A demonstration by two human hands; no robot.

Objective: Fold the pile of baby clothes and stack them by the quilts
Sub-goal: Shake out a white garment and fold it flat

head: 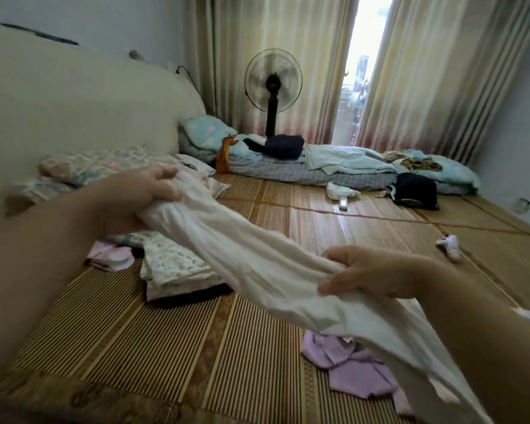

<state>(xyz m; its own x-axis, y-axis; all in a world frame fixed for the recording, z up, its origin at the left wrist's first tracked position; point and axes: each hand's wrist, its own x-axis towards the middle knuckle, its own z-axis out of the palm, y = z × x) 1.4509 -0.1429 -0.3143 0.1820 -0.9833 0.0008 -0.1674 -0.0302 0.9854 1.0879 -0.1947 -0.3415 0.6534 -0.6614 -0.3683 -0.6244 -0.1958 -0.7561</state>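
A long white cotton garment (251,264) is held stretched in the air between two bare hands, above a striped woven bamboo mat (129,338). Its upper end is gripped by the left hand (141,197), whose fingers are curled tight around the bunched fabric. Further down its length it is pinched by the right hand (371,275), thumb on top and fingers beneath, and its loose end is left hanging toward the lower right corner. Under the raised cloth, a folded stack of heart-printed baby clothes (175,270) is seen on the mat, with a pale pink piece (112,255) just beside it. A crumpled lilac garment (349,365) is spread on the mat below the right forearm. Floral quilts (101,166) are piled against the cream padded headboard (74,99) behind the left hand. A black standing fan (273,87) is placed before the beige curtains (435,71).
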